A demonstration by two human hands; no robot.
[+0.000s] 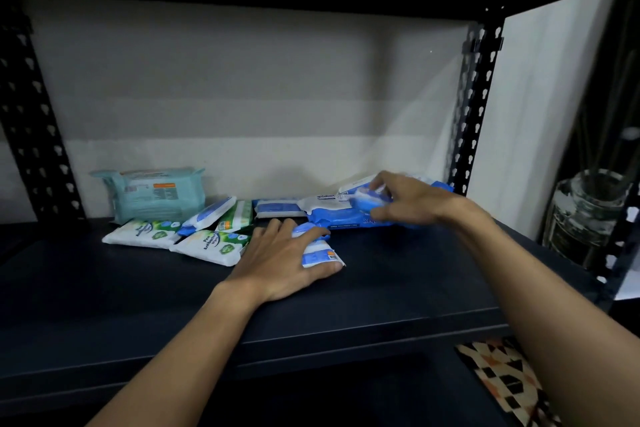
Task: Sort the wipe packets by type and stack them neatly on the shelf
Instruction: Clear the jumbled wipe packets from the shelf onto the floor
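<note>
On the dark shelf point(398, 288) lie several wipe packets. My left hand point(284, 263) rests palm down on a small blue-and-white packet point(320, 253), fingers wrapped over it. My right hand point(408, 201) grips a small blue-and-white packet point(363, 196) above a large blue packet point(349, 218) at the back right. Two white-and-green antibacterial packets point(145, 234) point(211, 246) lie flat at the left. Behind them lean a blue-and-white packet point(209, 215) and a green one point(237, 217). A big teal packet point(156, 194) stands against the wall. Another blue packet point(277, 208) lies at the back centre.
Black perforated uprights point(478, 107) point(31, 135) frame the shelf. The upper shelf hangs close overhead. A glass jar point(585, 218) with reed sticks stands outside the rack at right. A patterned mat point(505, 381) lies on the floor below right.
</note>
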